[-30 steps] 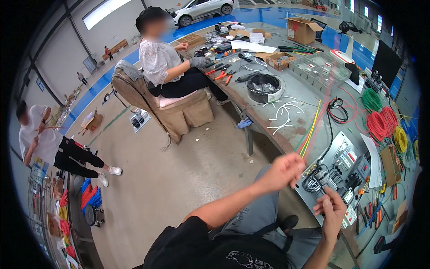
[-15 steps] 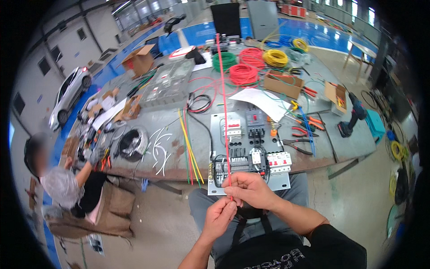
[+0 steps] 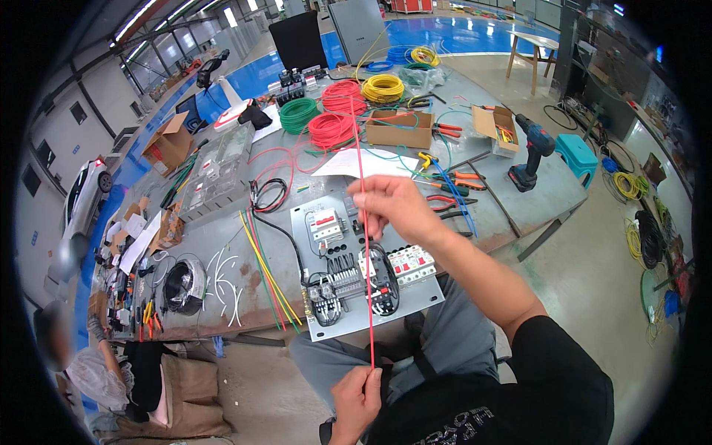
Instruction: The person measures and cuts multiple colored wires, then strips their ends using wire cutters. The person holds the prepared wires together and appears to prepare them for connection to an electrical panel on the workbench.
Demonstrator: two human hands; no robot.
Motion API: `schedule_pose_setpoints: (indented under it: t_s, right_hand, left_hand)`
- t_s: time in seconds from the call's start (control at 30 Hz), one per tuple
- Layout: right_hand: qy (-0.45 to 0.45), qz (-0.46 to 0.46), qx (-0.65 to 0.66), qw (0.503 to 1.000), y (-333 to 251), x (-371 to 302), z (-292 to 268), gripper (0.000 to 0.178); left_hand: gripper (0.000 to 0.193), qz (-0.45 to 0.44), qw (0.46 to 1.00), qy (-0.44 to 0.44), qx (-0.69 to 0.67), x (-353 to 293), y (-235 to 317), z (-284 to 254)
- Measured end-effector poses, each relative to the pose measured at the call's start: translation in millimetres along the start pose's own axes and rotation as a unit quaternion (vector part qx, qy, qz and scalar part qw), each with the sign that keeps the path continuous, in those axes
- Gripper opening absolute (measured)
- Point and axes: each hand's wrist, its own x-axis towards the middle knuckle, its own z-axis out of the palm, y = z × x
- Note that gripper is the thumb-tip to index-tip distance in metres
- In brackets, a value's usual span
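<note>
A straight red wire (image 3: 370, 319) stretches up and away from me. My left hand (image 3: 354, 398) pinches its near end between thumb and forefinger, low over my lap. Farther up, my right hand (image 3: 393, 206) is closed on the same wire, its fingers curled and partly hiding it. Beneath the wire a metal mounting plate (image 3: 334, 331) juts over the table's front edge above my legs. Fixed to the plate are a row of breakers (image 3: 411, 263), a breaker with a red toggle (image 3: 324, 222), a terminal strip (image 3: 347, 278) and a black-wired contactor (image 3: 383, 285).
Left of the plate lie cut yellow wires (image 3: 267, 267) and white wire pieces (image 3: 222, 282). Pliers (image 3: 449, 202) and a cordless drill (image 3: 530, 156) are on the right. Red coils (image 3: 334, 132), a green coil (image 3: 298, 115) and a cardboard box (image 3: 400, 130) sit behind. Someone works at far left.
My right hand has slid up and away along the red wire, apart from my left hand, which has moved lower. The view has turned, shifting the table leftward.
</note>
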Motion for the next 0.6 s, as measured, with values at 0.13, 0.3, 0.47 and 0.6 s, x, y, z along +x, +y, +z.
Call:
schedule_pose_setpoints:
  t_s: [0.13, 0.3, 0.47, 0.6]
  right_hand:
    - [0.041, -0.028, -0.015, 0.999, -17, 25, -20, 0.027]
    - [0.056, -0.046, -0.03, 0.997, -28, 42, -37, 0.025]
    - [0.071, -0.05, -0.049, 0.995, -27, 51, -45, 0.027]
    - [0.103, -0.061, -0.036, 0.992, -24, 56, -57, 0.025]
  left_hand:
    - [0.012, 0.051, 0.998, 0.022, 0.039, -8, 1, 3]
    - [0.011, 0.095, 0.988, 0.041, 0.114, -20, 3, 3]
    - [0.012, 0.077, 0.988, 0.019, 0.135, -33, -14, 1]
    - [0.012, 0.072, 0.988, 0.008, 0.135, -37, -18, 4]
